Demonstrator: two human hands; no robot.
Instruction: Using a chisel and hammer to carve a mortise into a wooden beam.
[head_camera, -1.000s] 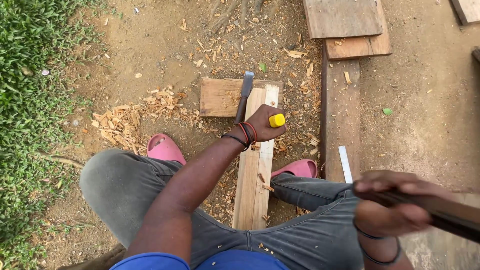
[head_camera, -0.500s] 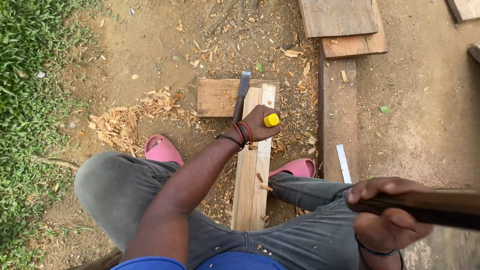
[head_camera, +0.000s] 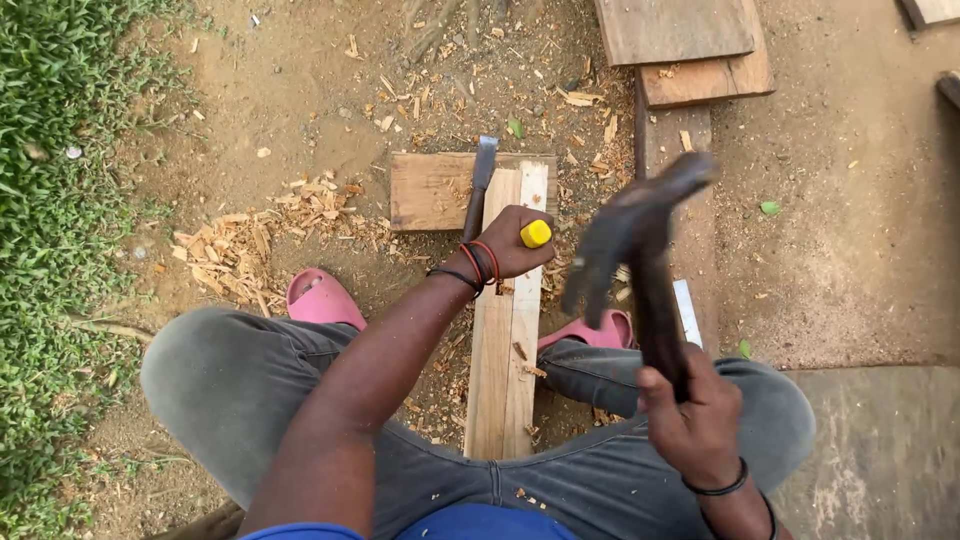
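My left hand (head_camera: 515, 240) grips a chisel with a yellow butt end (head_camera: 535, 233); its steel blade (head_camera: 480, 178) points away from me along a long pale plank (head_camera: 508, 350) that runs between my knees. The plank's far end rests on a short brown board (head_camera: 430, 190). My right hand (head_camera: 690, 420) holds a dark claw hammer (head_camera: 640, 240) by its handle, the head raised and blurred, above and to the right of the chisel.
Wood chips (head_camera: 240, 240) lie scattered on the bare dirt to the left. Pink sandals (head_camera: 320, 298) are on my feet beside the plank. More planks (head_camera: 680, 40) lie at the top right, grass (head_camera: 50, 200) along the left edge, a concrete slab (head_camera: 880, 450) at the lower right.
The hammer has swung from lying flat at the lower right to upright, its head now raised near the chisel. My left hand and the chisel stay in place.
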